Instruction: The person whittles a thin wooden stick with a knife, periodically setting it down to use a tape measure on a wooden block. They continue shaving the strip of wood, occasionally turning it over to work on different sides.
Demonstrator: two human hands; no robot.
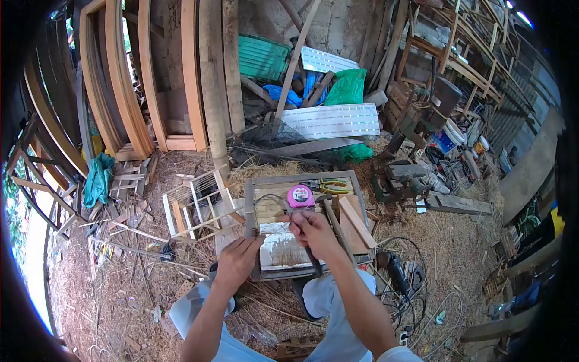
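From where I stand, the danger is mostly in the crowding; the right hand (315, 234) is just beside the round pink tape measure (300, 195) on the low grey-framed wooden bench (249, 208), so a quick push forward of the knuckles could knock it against the pliers with yellow-green handles (333, 186). The worn white board with brown bare patches (277, 250) lies on the near part of the bench, below and between the two hands; I see nothing clamping it, so pressure from only one side might make it slide. A long, thin dark piece (315, 263) shows below the right hand; if it has a sharp edge, which I cannot tell, a slip towards the left could reach the other fingers.

The left hand (238, 260) is turned back upwards, its fingers close together and pointing to the board's left edge; whether they touch or pinch something, I cannot tell. The right forearm comes in slantwise from the lower right; its fingers are curled narrow, with the thumb side inward; maybe they grip the dark piece, but the contact is hidden.
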